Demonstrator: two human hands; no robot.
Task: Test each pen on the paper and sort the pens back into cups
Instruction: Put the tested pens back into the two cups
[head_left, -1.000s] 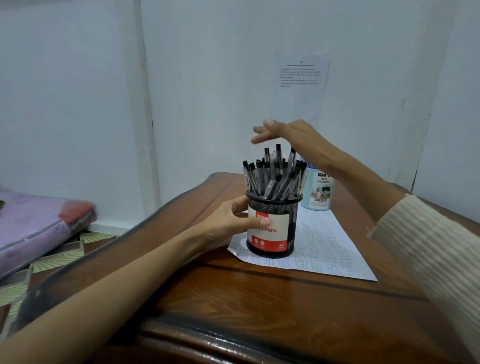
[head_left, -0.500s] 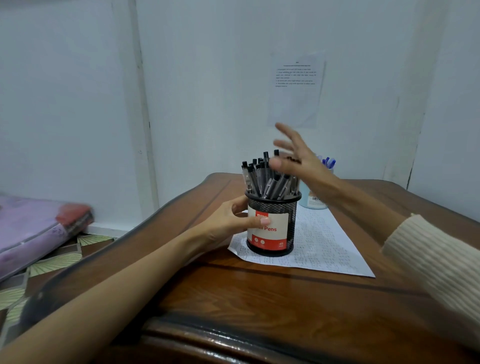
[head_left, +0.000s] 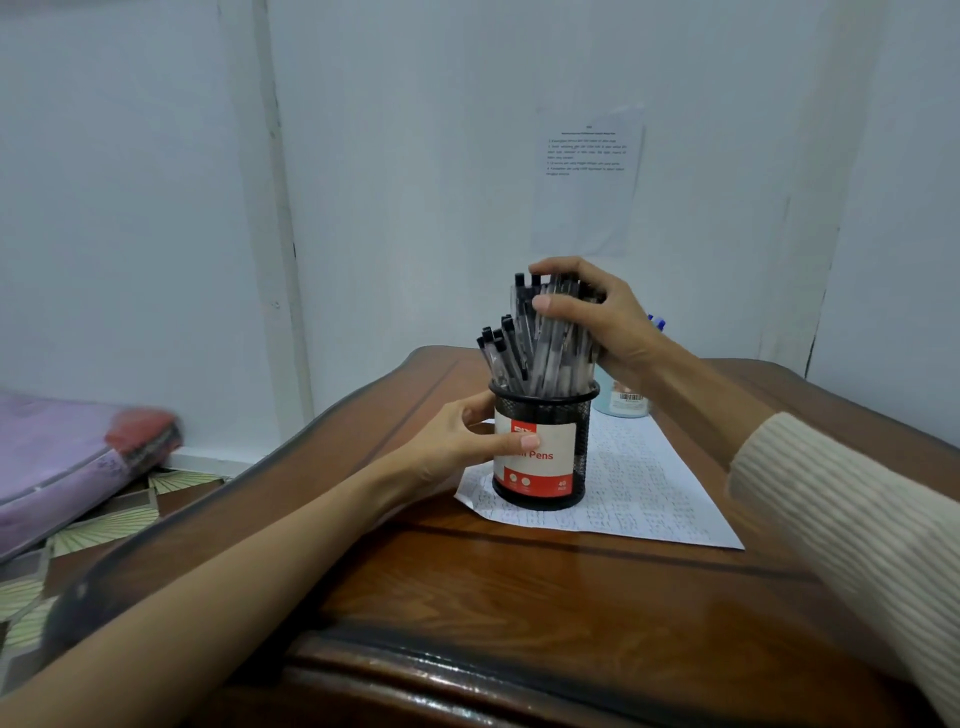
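A black mesh pen cup (head_left: 582, 447) with a red and white label stands on a sheet of paper (head_left: 649, 488) covered in small pen marks. My left hand (head_left: 462, 441) grips the cup's left side. My right hand (head_left: 597, 317) is closed around a bundle of black-capped pens (head_left: 550, 338), raised partly out of the cup. A few shorter-standing pens (head_left: 498, 353) stay in the cup at its left. Behind my right hand stands a light blue cup (head_left: 623, 402), mostly hidden, with blue pen tips (head_left: 657, 323) showing above my wrist.
The wooden table (head_left: 519, 587) has a curved raised edge at front and left. White walls close off the back and right, with a printed sheet (head_left: 587, 176) taped up. A purple wrapped bundle (head_left: 67, 452) lies on the patterned floor at left.
My right hand came down from above the cup, closed around most of the pens and lifted them partway up. My left hand has kept its hold on the cup.
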